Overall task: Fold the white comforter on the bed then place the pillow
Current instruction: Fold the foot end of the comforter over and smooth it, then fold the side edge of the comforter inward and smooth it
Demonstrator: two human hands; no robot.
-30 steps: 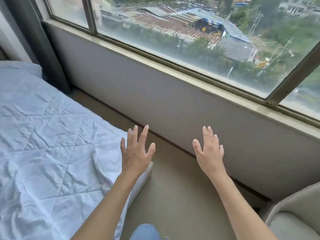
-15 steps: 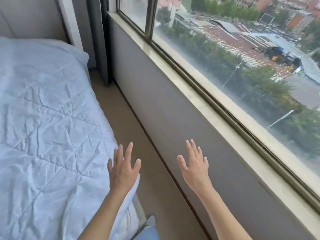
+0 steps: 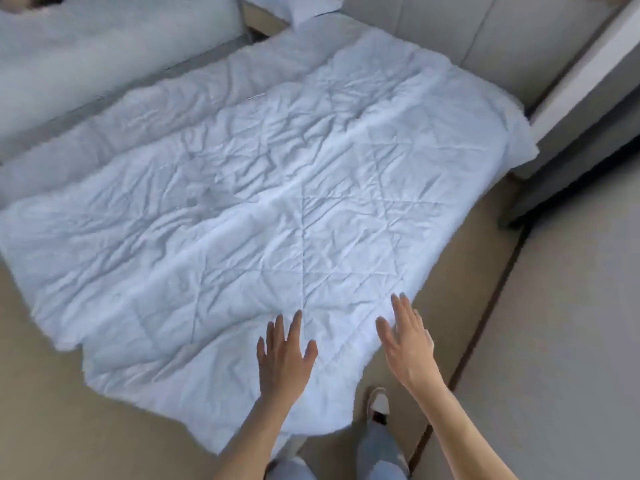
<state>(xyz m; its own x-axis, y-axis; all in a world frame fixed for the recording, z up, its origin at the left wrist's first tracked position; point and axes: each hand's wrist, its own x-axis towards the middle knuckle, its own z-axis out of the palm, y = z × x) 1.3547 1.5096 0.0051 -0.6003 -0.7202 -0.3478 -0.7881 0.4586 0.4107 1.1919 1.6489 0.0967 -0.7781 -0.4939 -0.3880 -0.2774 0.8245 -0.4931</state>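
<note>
Head view has swung from the window to the white comforter (image 3: pixel 270 202) spread unfolded across the bed, your left hand (image 3: pixel 284 358) and right hand (image 3: pixel 405 344) hovering open-fingered, gripping nothing, so folding can begin; pillow (image 3: pixel 304 8) lies far off.

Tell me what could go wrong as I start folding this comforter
1. The comforter overhangs the near edge of the bed and droops toward the floor; lifting it carelessly could drag that corner over the floor.
2. Your shoe is right beside the hanging edge, so you might step on it.
3. The left hand and right hand are open and close together near one corner, so a fold started there may come out skewed.
</note>
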